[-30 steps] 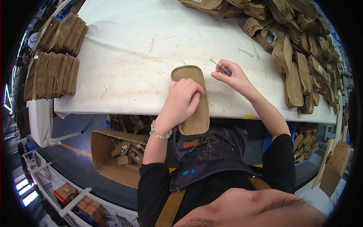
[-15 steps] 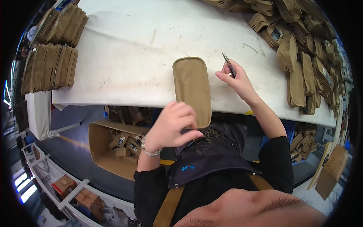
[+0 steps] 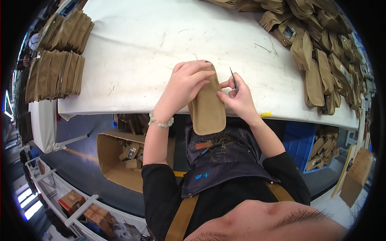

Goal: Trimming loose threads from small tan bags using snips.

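A flat, tan fabric pouch (image 3: 209, 106) with rounded ends lies over the table's near edge, its lower end reaching above my dark apron. My left hand (image 3: 187, 84) is closed on the upper end of the pouch from the left, fingers bent across its face and covering that corner. At the pouch's right edge is my right hand (image 3: 237, 96), thumb touching the fabric. The same hand grips small dark thread snips (image 3: 233, 78), the pointed tip aimed away from me; their handles are mostly hidden in the fingers.
Rows of upright tan pouches (image 3: 60, 74) stand at the table's left. A loose heap of pouches (image 3: 321, 76) covers its right side. Thread scraps dot the white tabletop (image 3: 132, 56) and my apron (image 3: 221, 150). Below are a cardboard box (image 3: 116, 172) and a blue crate (image 3: 295, 144), both holding tan pieces.
My left hand has moved up from the pouch's lower end to its upper end and taken hold. My right hand, with the snips, has come left and down against the pouch's edge.
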A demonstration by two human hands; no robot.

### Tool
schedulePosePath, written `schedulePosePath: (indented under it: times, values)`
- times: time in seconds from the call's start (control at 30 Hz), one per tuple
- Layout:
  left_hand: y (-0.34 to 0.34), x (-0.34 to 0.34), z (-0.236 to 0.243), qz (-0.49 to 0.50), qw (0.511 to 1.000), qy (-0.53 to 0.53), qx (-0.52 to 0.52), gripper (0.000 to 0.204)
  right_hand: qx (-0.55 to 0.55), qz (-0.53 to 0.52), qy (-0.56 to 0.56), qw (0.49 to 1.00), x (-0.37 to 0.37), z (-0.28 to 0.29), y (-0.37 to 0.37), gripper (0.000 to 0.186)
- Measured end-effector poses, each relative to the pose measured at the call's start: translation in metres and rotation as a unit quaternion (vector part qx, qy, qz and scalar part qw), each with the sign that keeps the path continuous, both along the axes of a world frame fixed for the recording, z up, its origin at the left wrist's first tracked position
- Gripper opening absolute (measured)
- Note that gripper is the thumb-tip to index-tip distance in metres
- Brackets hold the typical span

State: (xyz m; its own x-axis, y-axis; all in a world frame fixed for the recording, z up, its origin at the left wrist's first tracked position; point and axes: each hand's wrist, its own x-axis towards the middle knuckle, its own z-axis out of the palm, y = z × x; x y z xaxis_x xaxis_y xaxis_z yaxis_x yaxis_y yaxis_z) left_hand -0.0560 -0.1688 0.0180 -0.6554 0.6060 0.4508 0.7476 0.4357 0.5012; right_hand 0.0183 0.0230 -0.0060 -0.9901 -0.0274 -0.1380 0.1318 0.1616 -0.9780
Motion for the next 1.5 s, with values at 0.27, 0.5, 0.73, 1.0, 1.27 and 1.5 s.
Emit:
schedulePosePath:
  times: [0.27, 0.5, 0.73, 1.0, 1.27, 1.5]
  values:
    - [0.008, 0.004, 0.016, -0.096, 0.992, 0.013, -0.082, 0.02, 0.017, 0.045, 0.081, 0.996, 0.003, 0.022, 0.03, 0.03]
    - [0.007, 0.028, 0.033, -0.129, 0.965, -0.223, -0.048, 0.015, 0.043, 0.245, 0.089, 0.964, -0.006, 0.052, 0.059, 0.032]
    - [0.018, 0.059, 0.023, -0.005, 0.954, -0.29, 0.073, 0.012, 0.311, -0.028, 0.39, 0.866, 0.018, 0.066, 0.056, 0.046]
    - [0.04, 0.082, 0.015, -0.025, 0.886, -0.371, 0.275, 0.013, 0.376, -0.061, 0.524, 0.762, 0.052, 0.049, 0.045, 0.044]
    - [0.047, 0.088, 0.021, -0.068, 0.802, -0.479, 0.35, 0.019, 0.309, -0.044, 0.491, 0.813, 0.058, 0.042, 0.055, 0.033]
    - [0.049, 0.093, 0.027, -0.056, 0.828, -0.451, 0.329, 0.018, 0.299, -0.047, 0.483, 0.822, 0.062, 0.046, 0.058, 0.03]
